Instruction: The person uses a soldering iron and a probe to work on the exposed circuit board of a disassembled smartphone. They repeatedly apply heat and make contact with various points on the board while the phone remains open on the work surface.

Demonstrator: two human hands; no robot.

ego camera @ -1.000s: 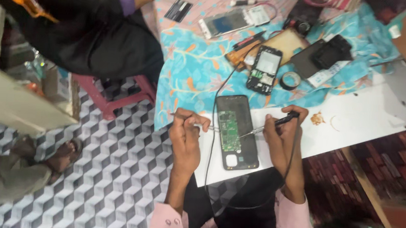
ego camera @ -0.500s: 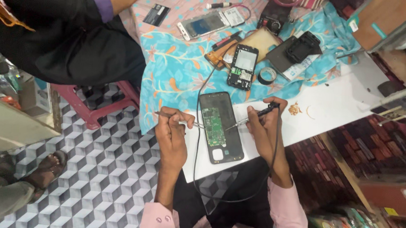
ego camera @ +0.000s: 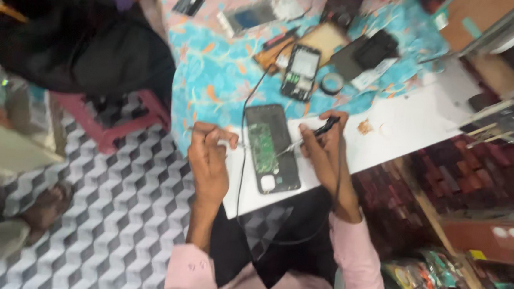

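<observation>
Left hand (ego camera: 209,159) curled, thin metal tweezers (ego camera: 200,131) pinched, right hand (ego camera: 323,149) closed around black soldering iron (ego camera: 315,132), tip angled onto opened black phone with green circuit board (ego camera: 272,148), laid on white table (ego camera: 402,130) between both hands.

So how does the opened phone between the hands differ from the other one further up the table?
The near phone is larger, lies on the white sheet and shows a green board; the far phone is smaller and lies on the blue patterned cloth, untouched. The right hand points a tool at the near one. Both lie open-backed.
</observation>
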